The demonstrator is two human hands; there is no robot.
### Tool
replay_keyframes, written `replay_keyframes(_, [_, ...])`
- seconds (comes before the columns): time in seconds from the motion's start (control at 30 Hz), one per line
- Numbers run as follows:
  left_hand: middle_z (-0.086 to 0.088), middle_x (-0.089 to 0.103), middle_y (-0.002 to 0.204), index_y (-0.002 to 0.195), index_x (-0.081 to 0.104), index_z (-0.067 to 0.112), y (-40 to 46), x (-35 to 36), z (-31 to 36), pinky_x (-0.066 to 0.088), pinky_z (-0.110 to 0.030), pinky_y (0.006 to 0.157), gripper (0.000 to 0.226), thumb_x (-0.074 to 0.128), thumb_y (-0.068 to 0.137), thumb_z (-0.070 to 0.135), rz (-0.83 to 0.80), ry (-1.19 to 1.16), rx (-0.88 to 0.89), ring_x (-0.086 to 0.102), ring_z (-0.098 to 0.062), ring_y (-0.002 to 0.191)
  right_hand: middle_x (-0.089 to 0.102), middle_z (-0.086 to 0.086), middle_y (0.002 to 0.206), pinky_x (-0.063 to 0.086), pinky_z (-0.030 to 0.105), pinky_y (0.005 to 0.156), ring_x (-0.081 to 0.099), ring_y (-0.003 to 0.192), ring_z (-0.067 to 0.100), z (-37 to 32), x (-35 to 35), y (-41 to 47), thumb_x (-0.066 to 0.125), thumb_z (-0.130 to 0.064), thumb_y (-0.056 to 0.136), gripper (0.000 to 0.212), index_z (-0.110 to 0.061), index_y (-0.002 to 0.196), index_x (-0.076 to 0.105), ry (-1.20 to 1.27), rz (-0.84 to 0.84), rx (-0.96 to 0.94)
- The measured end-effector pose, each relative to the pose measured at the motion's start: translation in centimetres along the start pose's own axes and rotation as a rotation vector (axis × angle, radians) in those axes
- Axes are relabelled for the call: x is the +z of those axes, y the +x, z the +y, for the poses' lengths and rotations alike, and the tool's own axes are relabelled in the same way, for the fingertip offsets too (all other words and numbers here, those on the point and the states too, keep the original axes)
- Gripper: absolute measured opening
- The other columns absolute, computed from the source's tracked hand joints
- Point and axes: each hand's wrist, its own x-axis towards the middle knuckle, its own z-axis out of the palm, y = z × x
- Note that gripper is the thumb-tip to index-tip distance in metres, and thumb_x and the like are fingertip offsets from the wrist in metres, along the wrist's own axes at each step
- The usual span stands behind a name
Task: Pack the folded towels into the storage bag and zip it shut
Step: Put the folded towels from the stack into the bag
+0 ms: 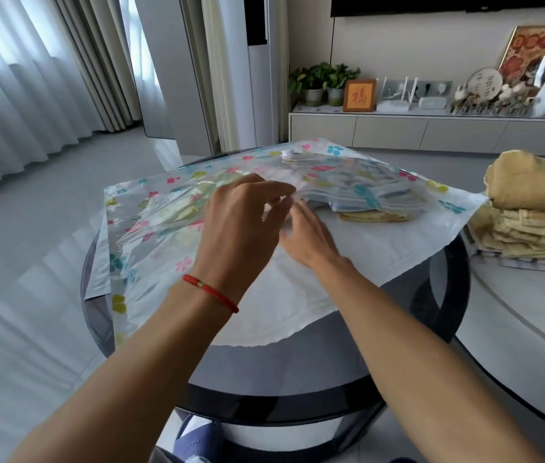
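Potted plants (322,82) flank a framed character (359,95) (orange).

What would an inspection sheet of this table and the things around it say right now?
Surface: round dark table, mostly covered by the bag.
Job's things: flowered storage bag lies flat, mouth open; a yellow towel shows inside; a stack of folded towels waits on the right.
Clutter: nothing seen.
Hands: left hand pinches the bag's upper layer and lifts it; right hand reaches under it, fingers straight.
Cables: thin cords by the router on the wall cabinet.
Surroundings: curtains, potted plants, framed pictures.
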Motion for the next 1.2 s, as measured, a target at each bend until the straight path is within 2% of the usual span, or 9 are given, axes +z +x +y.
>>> replay_keyframes(0.07, [-0.001, 0.073, 0.08, 0.1, 0.081, 0.018, 0.5, -0.1, 0.0, 0.051, -0.032, 0.069, 0.015, 0.072, 0.088, 0.018, 0.011, 0.009, -0.004, 0.058, -0.012, 0.064, 0.055, 0.009, 0.148, 0.04, 0.046, 0.111, 0.049, 0.136, 0.03, 3.5, -0.7, -0.6, 0.058, -0.03, 0.098, 0.049, -0.016, 0.144, 0.053, -0.198, 0.209, 0.045])
replay_keyframes(0.17, [0.0, 0.073, 0.08, 0.101, 0.081, 0.021, 1.2, -0.1, 0.3, 0.049, -0.031, 0.069, 0.016, 0.071, 0.089, 0.021, 0.03, 0.027, -0.007, 0.059, -0.012, 0.065, 0.043, 0.006, 0.153, 0.038, 0.062, 0.11, 0.04, 0.142, 0.032, 8.2, -1.9, -1.4, 0.061, -0.03, 0.095, 0.054, -0.022, 0.148, 0.048, -0.337, 0.264, 0.146])
replay_keyframes(0.43, [-0.002, 0.072, 0.079, 0.1, 0.081, 0.016, 1.4, 0.1, 0.4, 0.045, -0.026, 0.063, 0.015, 0.071, 0.089, 0.015, 0.081, 0.041, 0.045, 0.054, -0.01, 0.064, 0.0, -0.005, 0.173, 0.021, 0.066, 0.12, 0.004, 0.158, 0.033, 11.5, -3.1, 3.9, 0.05, -0.038, 0.101, 0.068, -0.029, 0.163, 0.021, -0.32, -0.149, 0.149])
replay_keyframes(0.73, [-0.005, 0.07, 0.087, 0.101, 0.078, 0.014, 1.2, 1.0, 0.2, 0.049, -0.034, 0.069, 0.016, 0.065, 0.093, 0.016, 0.039, 0.159, 0.021, 0.062, -0.022, 0.074, 0.023, 0.001, 0.171, 0.032, 0.054, 0.119, 0.03, 0.153, 0.027, 9.2, -4.4, -0.1, 0.047, -0.029, 0.103, 0.053, -0.022, 0.155, 0.043, -0.356, -0.129, -0.075])
replay_keyframes(0.8, [-0.008, 0.069, 0.095, 0.105, 0.074, 0.013, 1.0, 1.2, 0.3, 0.05, -0.04, 0.072, 0.017, 0.063, 0.092, 0.015, -0.001, 0.221, 0.039, 0.064, -0.029, 0.084, 0.04, 0.002, 0.162, 0.038, 0.046, 0.115, 0.044, 0.144, 0.026, 9.5, -5.5, -3.0, 0.049, -0.026, 0.102, 0.044, -0.02, 0.145, 0.056, -0.341, -0.098, -0.141])
replay_keyframes(0.93, [-0.009, 0.064, 0.106, 0.119, 0.067, 0.017, 1.0, 2.2, 0.9, 0.05, -0.043, 0.071, 0.03, 0.06, 0.091, 0.01, -0.06, 0.377, 0.144, 0.06, -0.034, 0.095, 0.069, -0.002, 0.119, 0.056, 0.039, 0.085, 0.066, 0.103, 0.024, 11.6, -10.4, -6.9, 0.057, -0.027, 0.097, 0.02, -0.02, 0.108, 0.072, -0.277, 0.026, -0.081])
replay_keyframes(1.07, [-0.011, 0.062, 0.117, 0.126, 0.062, 0.019, 0.9, 5.4, 3.1, 0.049, -0.045, 0.08, 0.046, 0.06, 0.084, 0.002, -0.217, 0.563, 0.237, 0.053, -0.035, 0.107, 0.059, 0.006, 0.071, 0.044, 0.036, 0.06, 0.055, 0.07, 0.032, 15.8, -17.2, -7.8, 0.062, -0.028, 0.091, 0.032, -0.014, 0.064, 0.054, -0.218, 0.303, 0.225])
replay_keyframes(1.13, [-0.011, 0.058, 0.122, 0.126, 0.059, 0.019, 0.8, 7.2, 4.3, 0.045, -0.047, 0.087, 0.046, 0.059, 0.082, 0.006, -0.29, 0.722, 0.304, 0.049, -0.035, 0.114, 0.055, 0.011, 0.067, 0.036, 0.035, 0.059, 0.049, 0.067, 0.033, 17.9, -20.0, -8.0, 0.062, -0.033, 0.093, 0.043, -0.012, 0.06, 0.045, -0.195, 0.476, 0.347])
replay_keyframes(1.2, [-0.01, 0.058, 0.12, 0.12, 0.06, 0.02, 1.2, 9.0, 5.4, 0.042, -0.046, 0.089, 0.04, 0.058, 0.082, 0.009, -0.358, 0.819, 0.341, 0.049, -0.036, 0.114, 0.063, 0.016, 0.08, 0.04, 0.036, 0.064, 0.056, 0.076, 0.037, 20.0, -22.4, -7.6, 0.062, -0.032, 0.094, 0.033, -0.012, 0.068, 0.057, -0.182, 0.6, 0.449])
